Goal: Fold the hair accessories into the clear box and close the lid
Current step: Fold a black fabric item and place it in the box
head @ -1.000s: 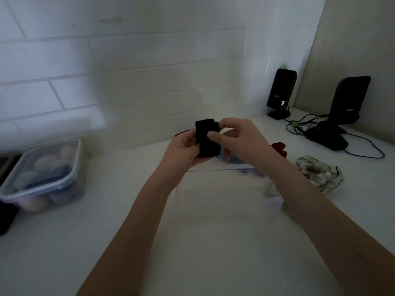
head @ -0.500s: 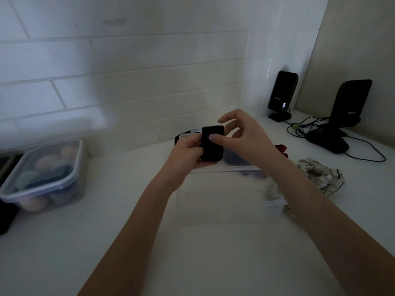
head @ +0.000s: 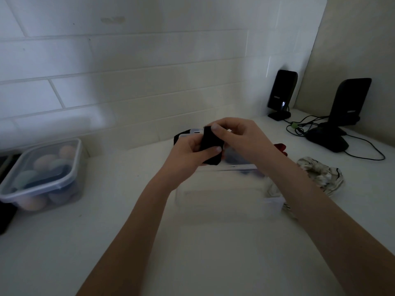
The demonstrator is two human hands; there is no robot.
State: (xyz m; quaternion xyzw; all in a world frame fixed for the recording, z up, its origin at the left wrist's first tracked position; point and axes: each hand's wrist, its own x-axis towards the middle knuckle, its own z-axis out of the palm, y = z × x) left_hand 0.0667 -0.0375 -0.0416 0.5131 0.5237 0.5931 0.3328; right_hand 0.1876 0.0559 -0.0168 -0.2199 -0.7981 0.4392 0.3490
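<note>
A folded black hair band [head: 211, 146] is held upright above the clear box [head: 226, 195], which stands open on the white counter. My left hand [head: 190, 152] grips the band from below, thumb across its front. My right hand [head: 239, 135] pinches its top edge with the fingertips. Something dark lies inside the box behind my right hand, mostly hidden. A cream patterned scrunchie [head: 320, 174] lies to the right of the box, and a red accessory [head: 281, 147] peeks out behind my right wrist. A further black piece [head: 180, 135] lies behind the box.
A lidded clear container [head: 42, 174] of rounded pastel items sits at the left by the tiled wall. Two black speakers [head: 282, 92] [head: 346, 103] with cables [head: 299, 127] stand at the back right. A dark object [head: 6, 218] is at the far left edge.
My right hand has closed down onto the top of the black band, its fingers curled now instead of spread. Both hands and the band stay over the box.
</note>
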